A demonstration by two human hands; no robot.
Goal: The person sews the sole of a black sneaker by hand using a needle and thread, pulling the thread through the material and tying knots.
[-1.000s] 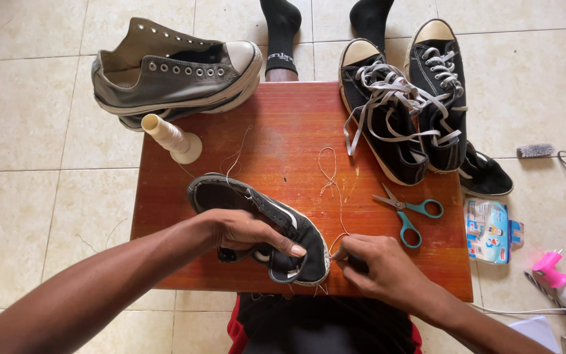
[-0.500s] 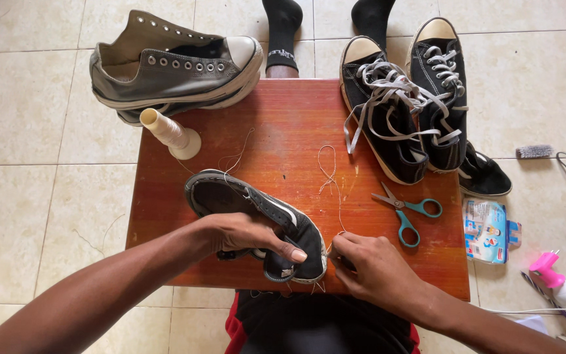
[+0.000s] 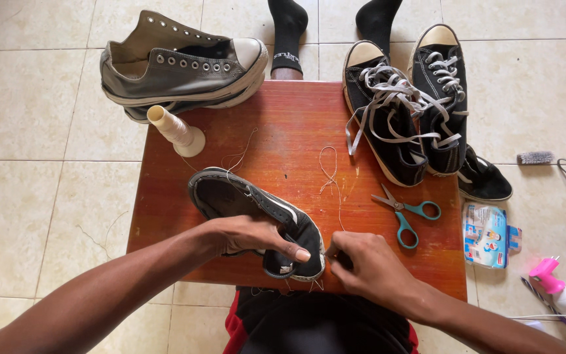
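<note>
Pale floor tiles (image 3: 34, 131) all round, with a red-brown wooden table (image 3: 283, 124) set square in the middle. Counting clock positions from the table's centre:

- At 7 o'clock, a black shoe (image 3: 244, 200) on its side, heel toward 9, toe at the near edge.
- Clamped over that toe, the left hand (image 3: 250, 236), thumb along the rubber rim, pinning the shoe to the wood.
- Just beside it at 5 o'clock, the right hand (image 3: 368, 265), fingertips pinched tight against the toe edge on a pale thread (image 3: 327, 170). Cannot tell whether a needle sits between those fingers; hidden.
- Loops up toward 12 from the pinch, then trails slack across the wood.
- At 10 o'clock, a cone-shaped spool (image 3: 175, 131), tipped over.
- At 3 o'clock, teal-handled scissors (image 3: 404, 213), blades shut.
- At 11 and 1 o'clock, grey shoes (image 3: 178, 65) and a laced black pair (image 3: 401, 111), both overhanging the edges.
- At 12, another person's socked feet (image 3: 289, 33).

Likely trouble, judged from this layout:

- Could snag or knot where the slack loop crosses itself, if pulled fast.
- Could prick the left thumb, since both hands meet at the same toe edge.
- Could drag the spool off the corner under a hard tug, lying loose as it does.
- Could slip off the near edge if the clamp loosens, toe already at the brink.
</note>
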